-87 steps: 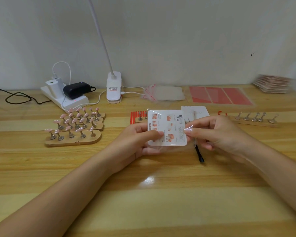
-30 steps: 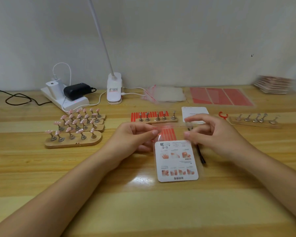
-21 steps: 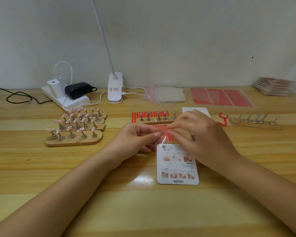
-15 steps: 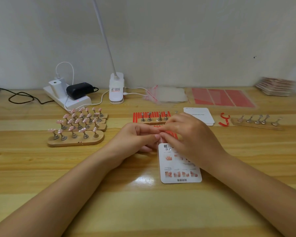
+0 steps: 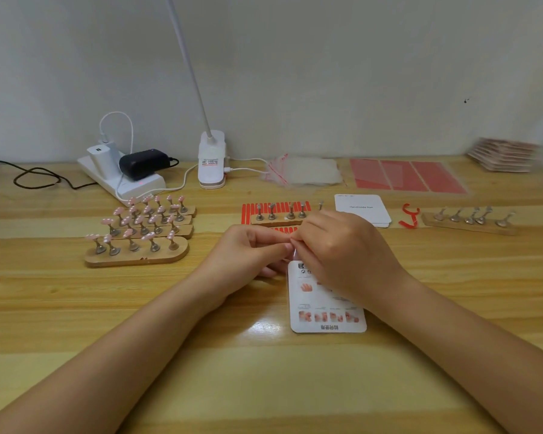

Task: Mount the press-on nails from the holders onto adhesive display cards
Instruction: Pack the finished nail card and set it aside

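A printed white card [image 5: 323, 317] inside a clear bag lies flat on the wooden table in front of me. My left hand [image 5: 248, 255] pinches the bag's top edge between thumb and forefinger. My right hand [image 5: 342, 252] meets it there with curled fingers, pinching the same edge and covering the card's upper right part. Several wooden holders [image 5: 138, 256] with pink press-on nails on metal pegs stand at the left. A holder with bare pegs [image 5: 279, 216] sits on red adhesive strips [image 5: 251, 209] just beyond my hands.
A stack of white cards [image 5: 362, 209], a curled red strip [image 5: 409, 216] and another bare-peg holder [image 5: 470, 222] lie to the right. At the back are clear bags [image 5: 304, 172], red sheets [image 5: 405, 175], finished packs [image 5: 503, 153], a lamp base [image 5: 211, 161] and a power strip [image 5: 123, 180].
The bagged card, held up in both hands before, now lies on the table. My right hand has moved left to meet my left hand at the bag's top edge.
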